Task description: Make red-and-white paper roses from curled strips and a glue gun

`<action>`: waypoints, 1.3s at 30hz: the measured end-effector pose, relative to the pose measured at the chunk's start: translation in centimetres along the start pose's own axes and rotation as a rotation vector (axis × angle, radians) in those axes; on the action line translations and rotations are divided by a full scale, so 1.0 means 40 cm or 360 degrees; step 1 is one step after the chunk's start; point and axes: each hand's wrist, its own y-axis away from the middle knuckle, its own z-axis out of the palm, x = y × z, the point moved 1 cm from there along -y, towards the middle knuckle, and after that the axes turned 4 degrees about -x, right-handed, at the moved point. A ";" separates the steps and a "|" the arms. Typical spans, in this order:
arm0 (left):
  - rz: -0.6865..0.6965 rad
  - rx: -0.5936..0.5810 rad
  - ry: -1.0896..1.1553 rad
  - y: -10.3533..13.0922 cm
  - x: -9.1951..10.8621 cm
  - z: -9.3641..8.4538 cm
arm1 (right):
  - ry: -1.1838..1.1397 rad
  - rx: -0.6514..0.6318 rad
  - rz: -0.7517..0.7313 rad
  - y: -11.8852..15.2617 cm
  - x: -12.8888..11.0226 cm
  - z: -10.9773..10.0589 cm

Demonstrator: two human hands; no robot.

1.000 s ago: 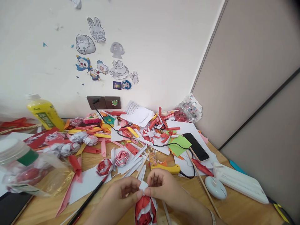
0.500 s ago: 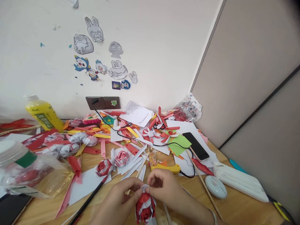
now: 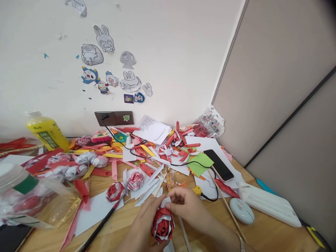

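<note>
Between my two hands, low in the head view, is a red and white paper rose (image 3: 162, 225), its folded petals turned up towards me. My left hand (image 3: 147, 218) is wrapped round the rose's left side, with part of its fingers hidden behind it. At the rose's top edge, my right hand (image 3: 182, 204) pinches a white paper piece (image 3: 165, 202) between thumb and finger. Just beyond my hands lies a yellow glue gun (image 3: 196, 190), partly covered by my right hand. Two more paper roses, one red and white (image 3: 115, 191) and one pink and white (image 3: 135, 180), lie to the left.
Folded paper strips (image 3: 147, 150) are heaped along the wall. A clear jar (image 3: 28, 196) and a yellow drink bottle (image 3: 47, 131) stand left. Rightward are a phone (image 3: 219, 164), a mouse (image 3: 242, 210), a white keyboard (image 3: 270, 204) and a thin stick (image 3: 231, 213). A black pen-like rod (image 3: 101, 225) lies front left.
The rose has tilted so its open face shows more, and my left hand has shifted down around its side. My right hand still pinches at the top. The camera view has moved slightly.
</note>
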 end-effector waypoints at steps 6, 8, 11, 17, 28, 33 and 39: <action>-0.0059 -0.0114 0.0061 -0.022 0.014 -0.033 | 0.0813 0.0223 -0.0471 0.016 -0.019 0.010; -0.0092 -0.0091 0.0086 -0.026 0.016 -0.035 | 0.0931 0.0207 -0.0560 0.020 -0.030 0.013; -0.0109 0.0014 0.0092 -0.024 0.020 -0.036 | 0.0850 0.0135 -0.0449 0.021 -0.040 0.007; 0.0000 -0.0115 -0.0081 -0.024 0.022 -0.038 | 0.0910 0.0200 -0.0411 0.020 -0.041 0.003; 0.0033 0.0116 -0.0246 -0.011 0.000 -0.073 | 0.0923 0.0164 -0.0896 0.042 -0.054 0.004; -0.0109 0.0148 -0.0084 -0.014 0.006 -0.083 | 0.0626 0.0153 -0.0836 0.035 -0.053 -0.004; -0.0129 0.0216 -0.0013 -0.017 0.011 -0.090 | 0.0320 -0.0028 -0.0985 0.037 -0.039 0.010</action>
